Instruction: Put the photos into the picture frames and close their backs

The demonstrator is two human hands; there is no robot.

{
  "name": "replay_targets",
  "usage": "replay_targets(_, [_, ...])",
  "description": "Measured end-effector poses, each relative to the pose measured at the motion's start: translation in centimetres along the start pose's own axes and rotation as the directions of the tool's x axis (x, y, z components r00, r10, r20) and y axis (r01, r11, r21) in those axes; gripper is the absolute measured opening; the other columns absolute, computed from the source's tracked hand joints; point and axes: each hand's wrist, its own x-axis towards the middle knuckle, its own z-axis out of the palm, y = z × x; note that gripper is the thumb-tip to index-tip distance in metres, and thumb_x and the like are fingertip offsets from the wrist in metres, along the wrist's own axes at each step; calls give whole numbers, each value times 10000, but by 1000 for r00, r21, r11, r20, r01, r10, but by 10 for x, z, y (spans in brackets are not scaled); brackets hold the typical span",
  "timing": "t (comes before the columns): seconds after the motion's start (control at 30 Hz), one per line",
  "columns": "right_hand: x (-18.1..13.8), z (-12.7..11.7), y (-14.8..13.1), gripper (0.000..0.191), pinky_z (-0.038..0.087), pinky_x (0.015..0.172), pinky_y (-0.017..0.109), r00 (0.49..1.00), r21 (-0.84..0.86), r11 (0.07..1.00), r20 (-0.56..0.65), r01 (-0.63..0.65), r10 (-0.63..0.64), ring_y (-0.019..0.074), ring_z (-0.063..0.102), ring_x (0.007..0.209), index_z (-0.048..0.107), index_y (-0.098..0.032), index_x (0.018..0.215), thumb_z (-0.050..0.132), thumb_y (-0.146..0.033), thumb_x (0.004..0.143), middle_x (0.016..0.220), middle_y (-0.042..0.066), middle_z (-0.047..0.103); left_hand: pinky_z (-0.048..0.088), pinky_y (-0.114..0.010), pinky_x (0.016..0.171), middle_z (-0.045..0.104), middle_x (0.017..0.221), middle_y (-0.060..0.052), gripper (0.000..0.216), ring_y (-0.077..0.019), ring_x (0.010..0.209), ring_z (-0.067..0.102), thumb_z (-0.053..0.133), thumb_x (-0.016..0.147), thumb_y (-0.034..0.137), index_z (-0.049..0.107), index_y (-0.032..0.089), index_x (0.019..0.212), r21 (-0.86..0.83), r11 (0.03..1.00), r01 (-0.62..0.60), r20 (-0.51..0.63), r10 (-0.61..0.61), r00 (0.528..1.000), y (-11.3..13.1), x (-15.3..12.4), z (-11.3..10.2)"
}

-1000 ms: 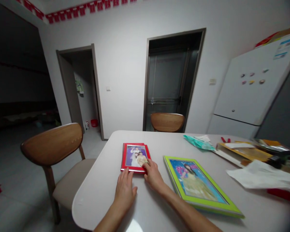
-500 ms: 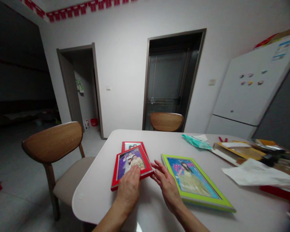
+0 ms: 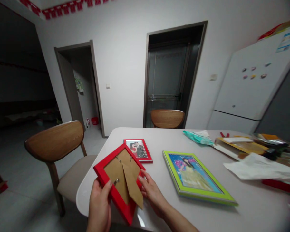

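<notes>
Between my hands a red picture frame [image 3: 101, 170] is tilted up off the table, its brown backing board and cardboard stand facing me. My left hand [image 3: 99, 203] grips its left edge, thumb on the rim. On the other side, my right hand [image 3: 151, 191] holds the right edge near the stand, fingers partly behind it. Just beyond lies a second red frame [image 3: 148, 154] with a photo of two people, partly covered by the held one. To the right, a lime-green frame [image 3: 181, 190] rests face up with a picture of a person in a yellow dress.
A teal packet [image 3: 198, 138], a yellow envelope [image 3: 252, 148] and a white paper sheet [image 3: 258, 169] lie on the table's right side. Wooden chairs stand at the left [image 3: 55, 141] and far side [image 3: 168, 118]. A white fridge [image 3: 248, 90] is at the right.
The red frame has been turned over, from its photo side to its backing side, and lifted toward me. Both hands have shifted to its edges, uncovering more of the frame behind.
</notes>
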Motion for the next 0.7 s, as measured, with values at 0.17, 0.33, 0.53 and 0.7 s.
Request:
replay_targets(0.17, [6, -32, -3, 484, 421, 811, 303, 975, -317, 924, 15, 215, -222, 202, 524, 988, 457, -158, 1114, 538, -316, 663, 1129, 93, 539, 425, -344, 847, 592, 1040, -87, 527, -235, 1025, 512, 575, 657, 289, 394, 149, 1131, 168, 986, 18, 74, -31, 997, -30, -10, -25])
replay_targets(0.33, [10, -60, -12, 485, 366, 863, 325, 968, -788, 590, 28, 175, -250, 212, 509, 998, 475, -117, 1127, 490, -240, 658, 1102, 119, 552, 459, -349, 809, 618, 1007, -110, 534, -247, 929, 572, 587, 607, 364, 465, 117, 1064, 530, 846, -63, 196, -50, 979, -56, -6, -57])
replay_targets(0.53, [7, -64, -22, 392, 375, 782, 284, 964, -959, 207, 144, 191, -225, 199, 538, 883, 543, -127, 1056, 427, -183, 686, 941, 121, 599, 365, -358, 936, 482, 1214, -98, 506, -234, 1116, 434, 551, 636, 233, 476, 154, 1131, 782, 418, -462, 491, 43, 870, -74, -10, -73])
replay_targets(0.7, [8, -68, -21, 299, 378, 718, 257, 954, -963, 134, 201, 234, -222, 179, 542, 797, 600, -181, 953, 440, -217, 703, 851, 84, 593, 386, -362, 919, 466, 1223, -117, 510, -243, 1117, 430, 566, 650, 255, 476, 154, 1142, 798, 244, -552, 568, 5, 823, -73, -9, -74])
